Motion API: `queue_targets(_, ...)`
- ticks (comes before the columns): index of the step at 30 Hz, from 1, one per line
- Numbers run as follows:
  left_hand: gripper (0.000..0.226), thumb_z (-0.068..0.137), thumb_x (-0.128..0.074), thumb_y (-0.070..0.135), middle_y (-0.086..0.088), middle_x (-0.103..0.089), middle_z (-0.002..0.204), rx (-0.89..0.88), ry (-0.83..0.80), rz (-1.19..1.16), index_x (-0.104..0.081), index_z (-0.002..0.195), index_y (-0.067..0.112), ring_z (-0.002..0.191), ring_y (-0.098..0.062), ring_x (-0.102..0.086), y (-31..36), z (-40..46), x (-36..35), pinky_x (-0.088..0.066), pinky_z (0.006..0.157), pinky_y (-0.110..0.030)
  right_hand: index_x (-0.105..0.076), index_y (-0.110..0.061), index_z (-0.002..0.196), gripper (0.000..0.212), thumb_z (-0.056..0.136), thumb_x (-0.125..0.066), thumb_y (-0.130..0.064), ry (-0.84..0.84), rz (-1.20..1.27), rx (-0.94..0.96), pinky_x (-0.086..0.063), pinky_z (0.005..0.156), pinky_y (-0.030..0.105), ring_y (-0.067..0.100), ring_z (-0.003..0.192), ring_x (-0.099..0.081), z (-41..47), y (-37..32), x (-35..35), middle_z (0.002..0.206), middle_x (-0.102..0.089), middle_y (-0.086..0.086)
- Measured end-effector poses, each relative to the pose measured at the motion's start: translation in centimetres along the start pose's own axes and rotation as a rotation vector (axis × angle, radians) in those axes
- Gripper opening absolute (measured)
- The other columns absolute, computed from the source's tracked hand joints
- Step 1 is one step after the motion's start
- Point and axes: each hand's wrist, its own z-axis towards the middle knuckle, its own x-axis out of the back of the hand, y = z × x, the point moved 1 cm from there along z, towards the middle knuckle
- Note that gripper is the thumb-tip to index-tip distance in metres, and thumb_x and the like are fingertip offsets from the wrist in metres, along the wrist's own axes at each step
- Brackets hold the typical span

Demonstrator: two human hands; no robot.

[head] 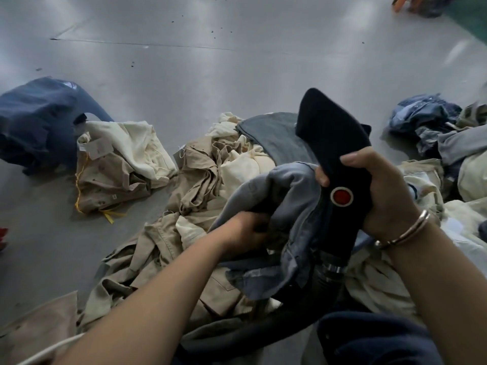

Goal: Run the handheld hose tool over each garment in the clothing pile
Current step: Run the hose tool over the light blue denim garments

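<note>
Both forearms reach out over the clothing pile [205, 185] on the floor. Right hand [382, 191] fingers wrap the black hose tool [340, 154], nozzle upward. Left hand [247, 233] bunches the blue-grey garment [287, 196] against it, apparently to present the fabric.

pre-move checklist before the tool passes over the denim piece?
1. Right hand grips the black handheld hose tool with red round button: ok.
2. Left hand holds the light-blue denim garment: ok.
3. Garment spread flat for the pass: not ok, bunched.
4. Tool head on the fabric: not ok, raised above the beige and cream clothing pile.
5. Black ribbed hose free of kinks: cannot tell.
</note>
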Motion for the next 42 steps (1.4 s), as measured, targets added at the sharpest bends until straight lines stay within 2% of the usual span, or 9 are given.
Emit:
queue_targets(4, 0.018, 0.097, -0.051, 0.014, -0.002, -0.065, 0.087, 0.076, 0.077, -0.356, -0.067, 0.095, 0.008, 0.082, -0.009, -0.058, -0.9, -0.7, 1.4, -0.049, 0.081, -0.028, -0.061, -0.005, 0.072, 0.026, 0.08, -0.057, -0.029, 0.332, -0.26, -0.075, -0.044, 0.043, 0.02, 0.014, 0.045, -0.052, 0.8, 0.3, 2.7, 0.053, -0.058, 0.005)
queue_targets(8, 0.025, 0.097, -0.048, 0.02, -0.01, -0.07, 0.085, 0.294, 0.258, -1.112, -0.068, 0.093, 0.008, 0.077, -0.02, -0.065, 0.3, -0.9, 2.0, -0.054, 0.076, -0.025, -0.061, -0.007, 0.092, 0.019, 0.079, -0.064, -0.021, 0.53, -0.391, -0.043, -0.048, 0.053, 0.028, 0.019, 0.054, -0.058, 1.0, 1.5, 3.2, 0.07, -0.063, 0.012)
queue_targets(10, 0.033, 0.095, -0.05, 0.028, -0.016, -0.07, 0.1, 0.356, 0.261, -1.365, -0.07, 0.102, 0.002, 0.085, -0.027, -0.067, 0.3, -1.2, 2.9, -0.054, 0.086, -0.037, -0.062, -0.011, 0.087, 0.024, 0.069, -0.066, -0.027, 0.515, -0.417, -0.007, -0.046, 0.06, 0.033, 0.021, 0.062, -0.057, 0.5, 1.5, 2.3, 0.073, -0.063, 0.01)
queue_targets(14, 0.043, 0.096, -0.043, 0.035, -0.016, -0.07, 0.108, 0.244, 0.243, -1.538, -0.071, 0.107, 0.006, 0.094, -0.028, -0.068, 0.3, -2.2, 4.2, -0.057, 0.083, -0.037, -0.059, -0.012, 0.079, 0.021, 0.063, -0.064, -0.024, 0.31, -0.327, 0.004, -0.043, 0.041, 0.023, 0.015, 0.045, -0.054, -1.0, 2.1, -0.5, 0.055, -0.06, 0.005)
queue_targets(22, 0.048, 0.091, -0.045, 0.038, -0.016, -0.062, 0.127, 0.02, 0.071, -1.699, -0.067, 0.118, 0.006, 0.117, -0.029, -0.06, 1.8, -3.2, 3.7, -0.052, 0.093, -0.039, -0.054, -0.012, 0.079, 0.01, 0.078, -0.063, -0.007, 0.395, -0.227, 0.02, -0.04, 0.038, 0.021, 0.015, 0.042, -0.048, 0.2, 3.7, -1.1, 0.054, -0.054, 0.008)
queue_targets(27, 0.062, 0.093, -0.043, 0.049, -0.019, -0.054, 0.137, 0.054, 0.083, -1.689, -0.052, 0.136, 0.005, 0.128, -0.033, -0.05, 1.7, -3.5, 3.8, -0.037, 0.109, -0.045, -0.057, -0.013, 0.084, 0.022, 0.063, -0.062, -0.015, 0.39, -0.189, 0.077, -0.04, 0.046, 0.027, 0.016, 0.049, -0.05, 1.2, 3.8, -1.3, 0.06, -0.054, 0.007)
queue_targets(31, 0.072, 0.08, -0.056, 0.053, -0.02, -0.054, 0.136, -0.008, 0.104, -1.703, -0.054, 0.134, 0.004, 0.122, -0.032, -0.056, 1.9, -4.3, 4.4, -0.05, 0.096, -0.043, -0.055, -0.011, 0.08, 0.018, 0.063, -0.06, -0.013, 0.416, -0.132, 0.151, -0.041, 0.042, 0.024, 0.016, 0.044, -0.05, 2.0, 3.0, -1.5, 0.052, -0.054, 0.006)
queue_targets(36, 0.032, 0.08, -0.059, 0.031, -0.013, -0.071, 0.109, 0.251, 0.113, -1.519, -0.077, 0.1, 0.014, 0.091, -0.024, -0.071, 1.4, -4.4, 4.2, -0.058, 0.08, -0.039, -0.057, -0.011, 0.079, 0.015, 0.064, -0.06, -0.014, 0.457, -0.175, 0.214, -0.042, 0.041, 0.022, 0.015, 0.044, -0.05, 2.4, 1.8, -0.1, 0.054, -0.053, 0.005)
queue_targets(42, 0.039, 0.07, -0.072, 0.035, -0.013, -0.073, 0.1, 0.259, 0.092, -1.503, -0.077, 0.098, 0.008, 0.087, -0.024, -0.072, -0.2, -7.6, 7.2, -0.059, 0.069, -0.032, -0.058, -0.008, 0.077, 0.015, 0.064, -0.061, -0.015, 0.582, -0.133, 0.166, -0.041, 0.041, 0.021, 0.016, 0.042, -0.05, 2.6, 1.8, 3.0, 0.051, -0.054, 0.002)
